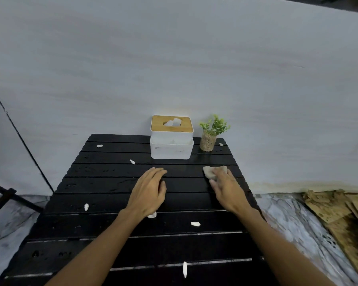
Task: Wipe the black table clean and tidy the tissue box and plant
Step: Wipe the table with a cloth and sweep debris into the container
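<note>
Fingers of the right hand [225, 187] were pressed flat on a beige cloth [214, 171], pinning it to the black table [103, 182] rather than gripping it; those of the left hand [148, 190] were loosely curled and slightly apart, holding nothing, tips resting on or just above the slats. Just beyond the left fingertips stood the tissue box [172, 139]; beyond the right fingertips, the plant [210, 134] in its small pot, near the far edge. White paper scraps [195, 224] lay scattered nearer the person and to the left of both hands. Assessed risks: a forward stroke of the cloth could strike and topple the light pot; scraps could catch in the gaps between slats; sweeping outward could push debris off the table's edge to the floor.
</note>
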The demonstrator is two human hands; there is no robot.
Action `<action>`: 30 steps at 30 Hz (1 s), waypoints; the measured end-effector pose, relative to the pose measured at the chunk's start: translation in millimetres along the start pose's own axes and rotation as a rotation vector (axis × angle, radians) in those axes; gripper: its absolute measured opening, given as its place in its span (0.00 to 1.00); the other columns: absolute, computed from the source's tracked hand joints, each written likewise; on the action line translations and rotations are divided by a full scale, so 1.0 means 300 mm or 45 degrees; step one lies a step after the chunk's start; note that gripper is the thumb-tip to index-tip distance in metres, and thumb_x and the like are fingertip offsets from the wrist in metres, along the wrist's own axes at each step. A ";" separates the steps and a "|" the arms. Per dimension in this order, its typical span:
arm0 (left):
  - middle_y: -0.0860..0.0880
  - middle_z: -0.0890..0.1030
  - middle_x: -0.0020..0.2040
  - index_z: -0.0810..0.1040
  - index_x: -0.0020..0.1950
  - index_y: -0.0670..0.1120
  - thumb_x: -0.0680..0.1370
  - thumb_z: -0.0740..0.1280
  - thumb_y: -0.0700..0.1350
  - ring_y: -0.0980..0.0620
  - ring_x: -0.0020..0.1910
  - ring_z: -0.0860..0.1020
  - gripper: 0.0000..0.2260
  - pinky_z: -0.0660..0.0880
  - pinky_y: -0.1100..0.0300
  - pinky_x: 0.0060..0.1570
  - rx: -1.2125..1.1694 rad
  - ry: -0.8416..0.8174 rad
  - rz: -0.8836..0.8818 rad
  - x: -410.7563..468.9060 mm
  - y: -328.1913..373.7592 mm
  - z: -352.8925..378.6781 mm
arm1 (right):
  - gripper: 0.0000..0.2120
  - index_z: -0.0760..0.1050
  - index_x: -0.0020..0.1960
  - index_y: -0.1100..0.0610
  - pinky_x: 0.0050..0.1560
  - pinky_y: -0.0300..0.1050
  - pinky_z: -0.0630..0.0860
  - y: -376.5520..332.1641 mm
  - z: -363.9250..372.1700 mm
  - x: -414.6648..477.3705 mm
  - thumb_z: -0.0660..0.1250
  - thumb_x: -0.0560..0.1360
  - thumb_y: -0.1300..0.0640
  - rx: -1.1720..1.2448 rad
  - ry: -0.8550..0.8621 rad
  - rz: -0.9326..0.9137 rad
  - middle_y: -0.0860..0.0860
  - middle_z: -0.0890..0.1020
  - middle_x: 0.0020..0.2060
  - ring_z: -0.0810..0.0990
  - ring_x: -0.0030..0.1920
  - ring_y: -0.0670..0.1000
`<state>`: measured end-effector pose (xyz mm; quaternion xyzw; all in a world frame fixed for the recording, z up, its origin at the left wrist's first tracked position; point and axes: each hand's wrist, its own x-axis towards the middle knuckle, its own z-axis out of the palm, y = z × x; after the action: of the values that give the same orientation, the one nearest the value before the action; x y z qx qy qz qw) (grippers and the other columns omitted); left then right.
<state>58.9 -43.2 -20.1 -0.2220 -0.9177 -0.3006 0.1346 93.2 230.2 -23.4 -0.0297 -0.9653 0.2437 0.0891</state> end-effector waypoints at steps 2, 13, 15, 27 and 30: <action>0.50 0.75 0.67 0.73 0.69 0.46 0.80 0.62 0.44 0.52 0.69 0.69 0.17 0.64 0.56 0.69 -0.047 0.003 0.024 0.053 0.061 0.032 | 0.22 0.68 0.74 0.55 0.77 0.54 0.63 0.014 0.039 0.003 0.59 0.83 0.46 -0.213 -0.011 -0.037 0.53 0.70 0.74 0.62 0.77 0.59; 0.52 0.69 0.70 0.66 0.72 0.50 0.79 0.63 0.48 0.54 0.68 0.68 0.21 0.65 0.62 0.64 -0.388 -0.080 -0.126 0.360 0.269 0.306 | 0.28 0.70 0.72 0.54 0.78 0.58 0.60 0.093 0.063 -0.001 0.43 0.82 0.44 -0.331 0.109 0.049 0.52 0.71 0.75 0.61 0.78 0.63; 0.51 0.69 0.70 0.66 0.72 0.48 0.79 0.64 0.47 0.53 0.69 0.67 0.21 0.64 0.61 0.66 -0.407 -0.057 -0.159 0.410 0.274 0.346 | 0.28 0.70 0.73 0.52 0.79 0.57 0.58 0.112 0.058 -0.011 0.43 0.82 0.43 -0.339 0.111 0.049 0.50 0.70 0.76 0.60 0.79 0.61; 0.53 0.76 0.53 0.68 0.54 0.51 0.71 0.74 0.46 0.54 0.52 0.74 0.18 0.72 0.60 0.51 -0.610 0.236 -0.318 0.598 0.249 0.506 | 0.27 0.73 0.71 0.52 0.77 0.55 0.63 0.124 0.055 -0.014 0.48 0.83 0.39 -0.309 0.168 -0.016 0.49 0.73 0.74 0.63 0.79 0.60; 0.51 0.76 0.48 0.66 0.50 0.50 0.69 0.76 0.47 0.51 0.49 0.76 0.20 0.75 0.54 0.45 -0.636 0.269 -0.363 0.628 0.245 0.522 | 0.26 0.74 0.70 0.52 0.76 0.53 0.60 0.128 0.062 -0.018 0.50 0.83 0.40 -0.310 0.193 -0.034 0.48 0.74 0.73 0.65 0.78 0.59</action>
<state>-86.0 166.9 -34.8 -0.0848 -0.8182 -0.5542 0.1272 95.7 254.6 -58.6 -0.0457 -0.9785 0.1209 0.1608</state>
